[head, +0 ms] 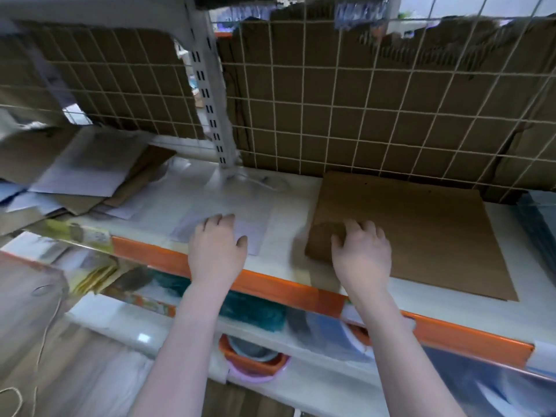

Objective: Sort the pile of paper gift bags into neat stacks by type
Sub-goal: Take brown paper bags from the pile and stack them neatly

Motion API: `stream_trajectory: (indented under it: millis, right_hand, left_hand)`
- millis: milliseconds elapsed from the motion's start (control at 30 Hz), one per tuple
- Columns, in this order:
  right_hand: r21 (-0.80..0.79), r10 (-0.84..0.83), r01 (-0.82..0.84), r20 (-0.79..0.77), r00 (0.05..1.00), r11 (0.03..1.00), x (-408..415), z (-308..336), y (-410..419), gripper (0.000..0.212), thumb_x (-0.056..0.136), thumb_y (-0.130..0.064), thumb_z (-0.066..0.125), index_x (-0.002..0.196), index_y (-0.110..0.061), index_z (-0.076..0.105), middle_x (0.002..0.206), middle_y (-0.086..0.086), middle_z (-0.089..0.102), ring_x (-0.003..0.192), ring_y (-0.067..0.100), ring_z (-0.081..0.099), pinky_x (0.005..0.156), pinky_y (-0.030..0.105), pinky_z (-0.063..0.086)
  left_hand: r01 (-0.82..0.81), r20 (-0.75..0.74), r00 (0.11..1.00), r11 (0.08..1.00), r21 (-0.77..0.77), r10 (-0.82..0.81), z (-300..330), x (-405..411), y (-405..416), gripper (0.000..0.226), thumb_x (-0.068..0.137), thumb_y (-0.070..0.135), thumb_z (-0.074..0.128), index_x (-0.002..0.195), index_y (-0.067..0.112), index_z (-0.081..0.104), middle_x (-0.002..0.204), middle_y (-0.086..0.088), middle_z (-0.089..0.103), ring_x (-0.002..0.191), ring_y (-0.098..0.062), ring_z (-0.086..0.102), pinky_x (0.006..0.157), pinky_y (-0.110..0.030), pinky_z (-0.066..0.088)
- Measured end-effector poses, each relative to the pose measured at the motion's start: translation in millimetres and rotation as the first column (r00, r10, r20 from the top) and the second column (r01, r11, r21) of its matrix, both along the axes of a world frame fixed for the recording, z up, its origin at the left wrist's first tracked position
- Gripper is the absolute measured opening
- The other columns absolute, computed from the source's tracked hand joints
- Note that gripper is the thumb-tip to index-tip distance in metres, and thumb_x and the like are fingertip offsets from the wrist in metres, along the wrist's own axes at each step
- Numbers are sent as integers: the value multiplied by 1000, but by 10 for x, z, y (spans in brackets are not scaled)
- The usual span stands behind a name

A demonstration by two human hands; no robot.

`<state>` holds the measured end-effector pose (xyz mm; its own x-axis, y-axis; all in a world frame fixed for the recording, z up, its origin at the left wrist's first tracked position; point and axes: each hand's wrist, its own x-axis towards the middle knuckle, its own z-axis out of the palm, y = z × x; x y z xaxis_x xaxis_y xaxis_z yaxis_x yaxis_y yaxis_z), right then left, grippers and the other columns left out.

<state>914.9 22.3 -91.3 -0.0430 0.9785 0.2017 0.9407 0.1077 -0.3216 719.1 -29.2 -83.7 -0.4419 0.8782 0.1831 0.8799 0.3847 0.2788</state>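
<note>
Both hands lie on a white shelf (288, 191) with an orange front edge (270, 285). The left hand (217, 248) rests palm down on a flat white bag (228, 227) near the middle of the shelf, close to the front edge; its fingers are straight and slightly apart, gripping nothing. The right hand (362, 255) rests on the near left corner of a flat brown bag (421, 233), which lies on the right part of the shelf and reaches from the back almost to the front edge. Its fingers are spread and a little bent, pressing down on the paper; whether the thumb catches the bag's edge I cannot tell, as the picture is blurred there. At the left end of the shelf sits a loose pile of bags (87, 173), white and brown sheets overlapping at angles. Behind the shelf stands a wire grid (361, 115) backed with brown cardboard (391, 94), and a grey slotted post (210, 94) rises from the back edge.
</note>
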Motion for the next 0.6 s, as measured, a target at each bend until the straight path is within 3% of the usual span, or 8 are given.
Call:
stream_trajectory:
  millis: [100,400,600]
  right_hand:
    - [85,13,-5,-95,995,996,-607,-18,-242,27,82,-15,59,103,0,65,98,23,62,95,42,56,78,42,43]
    - [25,112,-111,-96,989,994,-2395,41,-757,39,94,-24,46,130,-12,52,129,13,54,121,30,44,99,38,35]
    - [32,113,-110,-103,988,993,-3213,141,-589,38,94,-29,45,128,-13,54,129,13,55,118,31,47,95,39,40]
  left_hand:
    - [-46,21,999,998,36,45,12,-631,-310,45,88,26,58,131,11,52,132,-11,54,121,-34,45,96,-43,39]
    - [-165,15,986,985,57,165,85,-2377,-1002,40,88,27,58,124,10,56,128,-13,55,118,-34,45,96,-42,37]
    - [-213,75,976,973,90,206,120,-3170,-959,42,90,26,55,129,12,53,133,-11,52,121,-35,42,96,-41,36]
